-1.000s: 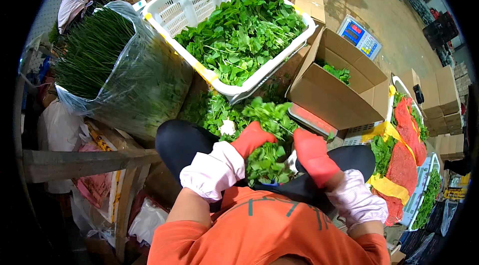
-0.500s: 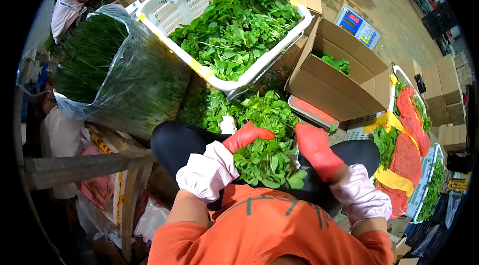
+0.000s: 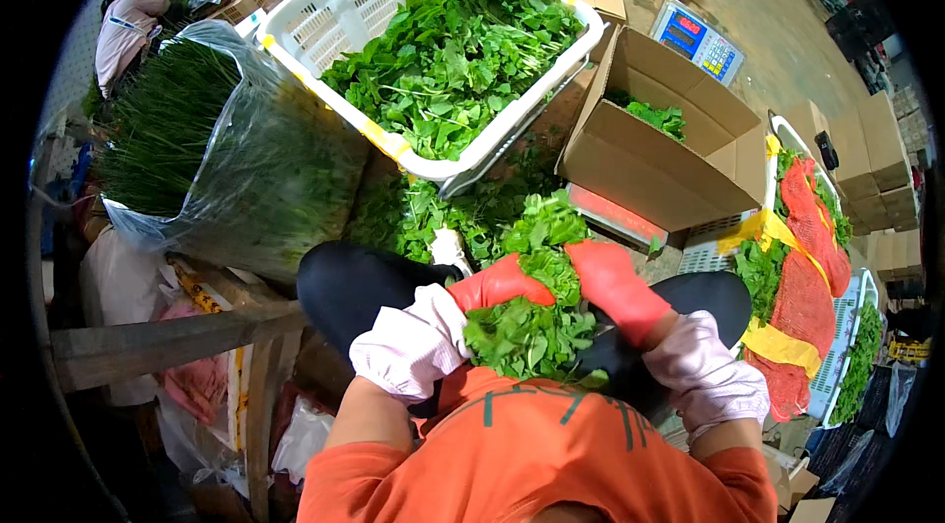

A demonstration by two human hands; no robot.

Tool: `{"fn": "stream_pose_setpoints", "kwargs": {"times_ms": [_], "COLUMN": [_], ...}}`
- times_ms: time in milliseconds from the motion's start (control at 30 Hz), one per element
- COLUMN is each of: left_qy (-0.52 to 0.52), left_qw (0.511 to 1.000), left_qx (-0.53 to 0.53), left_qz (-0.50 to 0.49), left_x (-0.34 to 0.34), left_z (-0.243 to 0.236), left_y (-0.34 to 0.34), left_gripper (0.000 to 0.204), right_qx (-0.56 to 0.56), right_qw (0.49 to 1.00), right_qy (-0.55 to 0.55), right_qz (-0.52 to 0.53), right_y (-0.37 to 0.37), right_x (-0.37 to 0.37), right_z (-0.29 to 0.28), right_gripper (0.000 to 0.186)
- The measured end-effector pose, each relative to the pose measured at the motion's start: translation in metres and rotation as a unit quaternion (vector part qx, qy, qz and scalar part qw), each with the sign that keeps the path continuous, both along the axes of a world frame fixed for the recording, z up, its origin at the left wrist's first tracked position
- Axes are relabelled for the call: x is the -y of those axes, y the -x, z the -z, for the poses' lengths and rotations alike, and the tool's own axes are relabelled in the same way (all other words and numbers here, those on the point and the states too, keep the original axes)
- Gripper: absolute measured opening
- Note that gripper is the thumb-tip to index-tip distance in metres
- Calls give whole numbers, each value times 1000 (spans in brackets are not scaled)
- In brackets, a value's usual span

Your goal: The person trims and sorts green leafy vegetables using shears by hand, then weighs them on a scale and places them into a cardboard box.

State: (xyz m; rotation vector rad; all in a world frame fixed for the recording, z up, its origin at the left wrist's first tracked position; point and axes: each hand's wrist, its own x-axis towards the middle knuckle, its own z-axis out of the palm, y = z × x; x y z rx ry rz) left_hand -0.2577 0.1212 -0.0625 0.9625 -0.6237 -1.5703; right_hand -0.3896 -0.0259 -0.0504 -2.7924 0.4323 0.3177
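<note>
My left hand point(image 3: 497, 282) and my right hand point(image 3: 608, 282), both in red gloves with pale sleeve covers, are closed on a bunch of leafy greens point(image 3: 541, 228) between my knees. The bunch's upper leaves stick up between the hands, and more leaves spread beneath them over my lap. Just beyond lies a pile of loose greens point(image 3: 423, 218), above which stands a white plastic crate point(image 3: 320, 41) heaped with similar leaves. A cardboard box point(image 3: 640, 179) holding some greens is tilted on a red platform point(image 3: 615, 218) to the right.
A clear bag of long green stalks point(image 3: 231, 218) stands left, above a wooden rail point(image 3: 177, 326). A digital scale point(image 3: 694, 41) sits behind the box. Crates with red mesh bags point(image 3: 802, 316) are at the right. Another person point(image 3: 128, 31) is at the upper left.
My right hand has moved left and up, closer to my left hand, and the held leaves now bunch more narrowly between them. The view has shifted slightly.
</note>
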Motion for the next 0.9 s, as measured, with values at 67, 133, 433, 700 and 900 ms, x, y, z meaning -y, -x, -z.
{"fn": "stream_pose_setpoints", "kwargs": {"times_ms": [67,133,433,700,900], "left_qy": [-25,-219,-305,-280,-320], "left_qw": [992,923,847,888,862], "left_qx": [122,318,434,364,392], "left_qz": [3,11,-30,37,36], "left_x": [1,7,15,11,15], "left_z": [-6,-11,-18,-21,-22], "left_y": [-11,-18,-5,-13,-7], "left_gripper": [41,39,52,52,59], "right_qx": [29,41,-49,-123,-101], "right_qw": [998,995,994,980,988], "right_qy": [-10,21,100,144,106], "right_qz": [48,92,13,51,48], "right_y": [5,7,-22,-2,-32], "right_x": [5,8,-32,-32,-40], "right_z": [-21,-38,-46,-39,-39], "right_gripper": [13,13,13,13,10]}}
